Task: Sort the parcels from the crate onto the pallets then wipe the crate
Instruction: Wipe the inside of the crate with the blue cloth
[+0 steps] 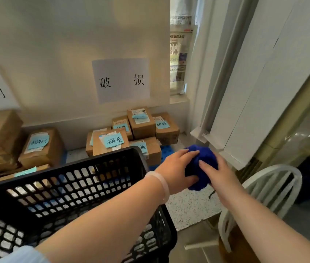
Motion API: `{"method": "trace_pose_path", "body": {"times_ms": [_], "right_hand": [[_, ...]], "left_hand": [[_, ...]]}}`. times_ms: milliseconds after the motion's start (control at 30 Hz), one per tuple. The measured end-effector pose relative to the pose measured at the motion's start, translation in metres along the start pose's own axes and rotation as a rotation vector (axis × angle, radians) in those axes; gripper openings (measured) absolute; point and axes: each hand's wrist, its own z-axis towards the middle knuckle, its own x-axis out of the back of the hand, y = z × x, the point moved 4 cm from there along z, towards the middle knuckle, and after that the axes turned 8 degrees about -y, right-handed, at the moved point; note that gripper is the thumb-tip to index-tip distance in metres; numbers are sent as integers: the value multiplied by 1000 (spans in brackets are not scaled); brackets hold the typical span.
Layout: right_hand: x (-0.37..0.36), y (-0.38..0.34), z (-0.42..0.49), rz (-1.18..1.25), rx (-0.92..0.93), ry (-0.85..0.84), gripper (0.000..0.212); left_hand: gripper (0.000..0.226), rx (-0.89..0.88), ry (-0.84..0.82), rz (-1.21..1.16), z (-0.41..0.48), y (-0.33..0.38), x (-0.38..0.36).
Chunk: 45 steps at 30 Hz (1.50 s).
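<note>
A black perforated plastic crate (pixel 78 188) fills the lower left, tilted, and no parcels show inside it. Just past its right corner, both hands hold a bunched dark blue fluffy cloth (pixel 200 164) in the air. My left hand (pixel 177 169) grips it from the left with thumb under and fingers over the top. My right hand (pixel 216 171) grips it from the right. Brown cardboard parcels with blue notes are stacked by the wall, one group (pixel 131 135) under the middle wall sign on a blue pallet (pixel 166 149), another group (pixel 17 145) at the left.
A white wooden chair (pixel 268 192) stands at the lower right, close to my right arm. Paper signs (pixel 120 80) hang on the white wall. A white door frame and window (pixel 226 92) rise at the right. Speckled floor (pixel 190 207) shows between crate and chair.
</note>
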Motion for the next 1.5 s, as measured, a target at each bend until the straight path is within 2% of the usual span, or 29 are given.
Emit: {"method": "trace_pose_path", "body": {"times_ms": [100, 167, 300, 467, 600, 667, 767, 833, 900, 967, 1033, 1133, 1267, 1367, 1500], "right_hand": [[7, 12, 31, -324, -143, -26, 74], [-6, 18, 34, -402, -163, -113, 75], [-51, 37, 20, -464, -133, -344, 73], [-102, 54, 9, -397, -184, -553, 76], [-124, 54, 11, -472, -195, -592, 73], [-128, 56, 13, -512, -203, -585, 75], [-131, 53, 14, -486, -228, -547, 72], [-133, 52, 16, -456, -239, -517, 72], [-136, 50, 13, -415, -260, -490, 72], [-140, 48, 7, -395, -249, -464, 71], [-141, 46, -1, -376, -217, -441, 67], [-141, 42, -12, -359, -204, -415, 62], [-143, 43, -36, -329, -225, -365, 64], [-153, 45, -64, -332, -206, -338, 66], [-198, 40, -116, -317, -169, -360, 66]], "left_hand": [[81, 121, -87, 382, 12, -20, 1], [78, 172, -55, 444, 1, -36, 4], [77, 296, 49, 436, -58, -77, 19], [82, 643, 106, 381, -159, -147, 45], [83, 1054, 163, 439, -256, -195, 66], [87, 1242, 187, 344, -307, -213, 67], [100, 1398, 284, 158, -366, -226, 62], [106, 1404, 330, 82, -387, -226, 58], [103, 1329, 389, 15, -394, -220, 58], [95, 1287, 486, -103, -401, -218, 62], [85, 1260, 545, -330, -411, -228, 62], [61, 1173, 513, -645, -423, -245, 58], [48, 1061, 500, -666, -439, -257, 55], [39, 1013, 562, -700, -464, -261, 48], [35, 1003, 615, -792, -544, -276, 39]]}}
